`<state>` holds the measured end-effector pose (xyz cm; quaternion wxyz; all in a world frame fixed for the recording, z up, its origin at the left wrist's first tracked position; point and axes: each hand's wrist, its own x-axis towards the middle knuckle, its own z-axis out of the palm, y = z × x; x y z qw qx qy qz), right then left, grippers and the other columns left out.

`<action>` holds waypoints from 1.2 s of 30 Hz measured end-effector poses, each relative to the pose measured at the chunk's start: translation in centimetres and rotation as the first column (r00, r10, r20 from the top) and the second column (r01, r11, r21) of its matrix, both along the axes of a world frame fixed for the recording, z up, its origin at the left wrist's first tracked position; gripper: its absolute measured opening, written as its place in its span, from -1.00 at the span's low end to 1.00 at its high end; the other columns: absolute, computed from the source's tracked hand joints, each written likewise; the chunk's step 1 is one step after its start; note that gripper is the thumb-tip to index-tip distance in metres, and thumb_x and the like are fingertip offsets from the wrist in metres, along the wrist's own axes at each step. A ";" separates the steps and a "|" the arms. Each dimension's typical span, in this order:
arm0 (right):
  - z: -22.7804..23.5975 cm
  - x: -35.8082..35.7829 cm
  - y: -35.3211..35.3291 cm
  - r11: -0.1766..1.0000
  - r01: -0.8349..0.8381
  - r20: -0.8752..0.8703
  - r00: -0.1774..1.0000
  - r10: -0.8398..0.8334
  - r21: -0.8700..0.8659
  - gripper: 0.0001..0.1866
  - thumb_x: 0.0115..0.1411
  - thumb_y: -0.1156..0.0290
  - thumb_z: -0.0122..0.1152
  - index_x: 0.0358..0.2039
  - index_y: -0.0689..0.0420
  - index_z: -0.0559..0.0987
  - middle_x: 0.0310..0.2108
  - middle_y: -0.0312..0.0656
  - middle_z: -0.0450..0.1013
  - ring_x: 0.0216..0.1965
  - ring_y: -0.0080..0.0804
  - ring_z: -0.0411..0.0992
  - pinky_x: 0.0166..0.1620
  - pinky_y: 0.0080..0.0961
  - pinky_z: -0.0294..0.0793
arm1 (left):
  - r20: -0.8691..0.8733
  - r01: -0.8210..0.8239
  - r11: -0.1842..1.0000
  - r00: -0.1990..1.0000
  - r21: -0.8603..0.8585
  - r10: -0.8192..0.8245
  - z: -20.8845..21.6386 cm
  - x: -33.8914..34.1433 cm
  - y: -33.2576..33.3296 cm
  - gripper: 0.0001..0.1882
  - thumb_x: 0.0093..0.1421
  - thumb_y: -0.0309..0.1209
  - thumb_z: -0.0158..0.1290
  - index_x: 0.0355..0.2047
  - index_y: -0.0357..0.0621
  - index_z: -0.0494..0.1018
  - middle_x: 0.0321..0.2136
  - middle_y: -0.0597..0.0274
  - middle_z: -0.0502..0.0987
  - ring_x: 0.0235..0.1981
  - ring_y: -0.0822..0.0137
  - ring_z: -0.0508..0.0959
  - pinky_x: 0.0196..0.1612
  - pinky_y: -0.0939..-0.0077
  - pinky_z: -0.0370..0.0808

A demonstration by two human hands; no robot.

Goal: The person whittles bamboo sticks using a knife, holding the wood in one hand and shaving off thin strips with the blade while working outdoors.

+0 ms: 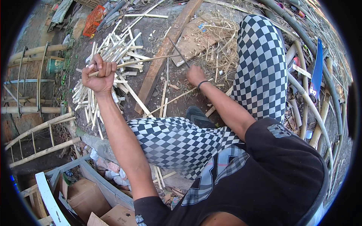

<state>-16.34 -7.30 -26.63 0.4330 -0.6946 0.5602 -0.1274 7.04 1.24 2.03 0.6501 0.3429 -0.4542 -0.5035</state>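
Raised at the left, my left hand (100,73) is closed in a fist around one end of a thin bamboo strip (147,60). The strip runs rightward over a long wooden plank (160,67) on the ground. My right hand (197,76), with a dark band on its wrist, grips a knife (178,52); its handle is hidden in the fingers. The narrow dark blade points up and left, crossing the strip near its far end. Whether blade and strip touch I cannot tell. Below my left hand lies a loose pile of pale split strips (88,96).
Curly shavings (226,39) cover part of a brown board (192,35) beside my checkered trouser leg. A blue-bladed saw (317,71) leans among bamboo poles at the right. An orange crate (93,20) sits at the far left; cardboard boxes (85,197) stand at the near left.
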 end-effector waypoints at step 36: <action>11.3 4.5 4.0 0.936 -0.239 0.192 0.937 0.292 -0.257 -0.73 0.28 0.34 -0.07 -0.34 0.28 0.50 -0.56 0.27 0.47 -0.43 0.25 0.51 -0.30 0.04 0.50 | -0.059 -0.327 0.945 0.943 0.007 0.327 -0.4 -0.1 0.9 -0.78 0.00 -0.23 -0.18 -0.62 -0.09 0.16 -0.84 0.48 -0.09 -0.76 0.51 -0.16 -0.54 0.48 -0.03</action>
